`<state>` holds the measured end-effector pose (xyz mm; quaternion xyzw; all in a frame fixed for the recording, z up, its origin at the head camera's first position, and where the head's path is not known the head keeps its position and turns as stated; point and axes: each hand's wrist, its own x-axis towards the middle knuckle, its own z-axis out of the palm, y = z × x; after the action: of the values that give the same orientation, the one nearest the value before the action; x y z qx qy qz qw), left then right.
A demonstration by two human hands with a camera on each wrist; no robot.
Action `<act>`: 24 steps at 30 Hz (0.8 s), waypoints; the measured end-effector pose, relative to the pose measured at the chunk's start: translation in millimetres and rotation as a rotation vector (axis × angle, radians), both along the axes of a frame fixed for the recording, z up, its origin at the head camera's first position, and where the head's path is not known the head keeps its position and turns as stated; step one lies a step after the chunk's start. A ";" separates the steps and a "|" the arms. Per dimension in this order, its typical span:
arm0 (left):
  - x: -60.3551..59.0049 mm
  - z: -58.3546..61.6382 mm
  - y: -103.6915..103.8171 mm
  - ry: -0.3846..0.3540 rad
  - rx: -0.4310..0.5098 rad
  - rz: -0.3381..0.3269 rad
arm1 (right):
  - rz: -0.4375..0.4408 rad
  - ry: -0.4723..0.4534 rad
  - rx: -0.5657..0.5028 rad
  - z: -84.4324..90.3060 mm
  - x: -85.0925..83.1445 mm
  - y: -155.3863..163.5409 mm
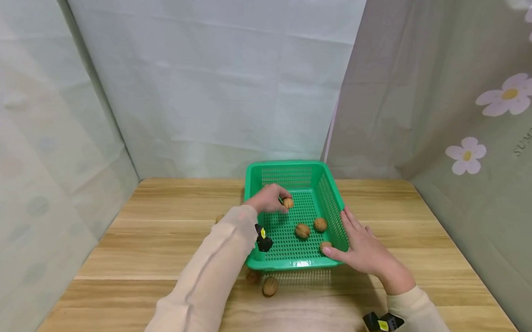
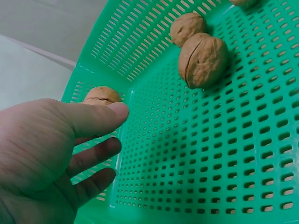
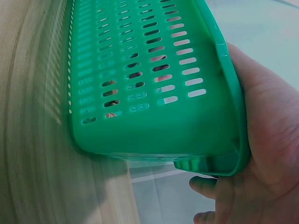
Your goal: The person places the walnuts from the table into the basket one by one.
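While my right hand (image 1: 364, 249) lies flat against the green basket (image 1: 292, 169) at its 3 o'clock wall, steadying it, my left hand (image 1: 266, 198) pinches a walnut (image 1: 288, 203) inside; three walnuts already on the mesh.

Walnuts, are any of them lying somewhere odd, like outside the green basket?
Yes. Two walnuts lie on the wooden table just in front of the green basket, with another partly hidden behind the left sleeve, while the rest are inside it.
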<state>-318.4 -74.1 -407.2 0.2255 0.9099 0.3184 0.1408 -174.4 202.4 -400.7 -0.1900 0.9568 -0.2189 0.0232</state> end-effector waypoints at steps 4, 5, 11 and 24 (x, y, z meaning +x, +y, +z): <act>-1.3 -3.0 0.8 -0.026 -0.025 -0.015 | 0.000 0.002 -0.001 -0.2 0.1 -0.5; -2.0 -3.5 0.9 -0.034 -0.026 -0.019 | 0.000 0.003 -0.002 -0.2 0.2 -0.5; -3.5 -3.8 1.1 -0.056 -0.038 -0.036 | 0.001 0.008 -0.002 -0.2 0.2 -0.2; -0.8 -1.1 0.7 0.005 -0.012 0.010 | 0.000 0.001 0.000 1.0 0.6 -0.1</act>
<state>-319.2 -73.4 -408.3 0.2211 0.9132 0.3131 0.1382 -173.8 202.4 -399.7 -0.1899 0.9569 -0.2186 0.0228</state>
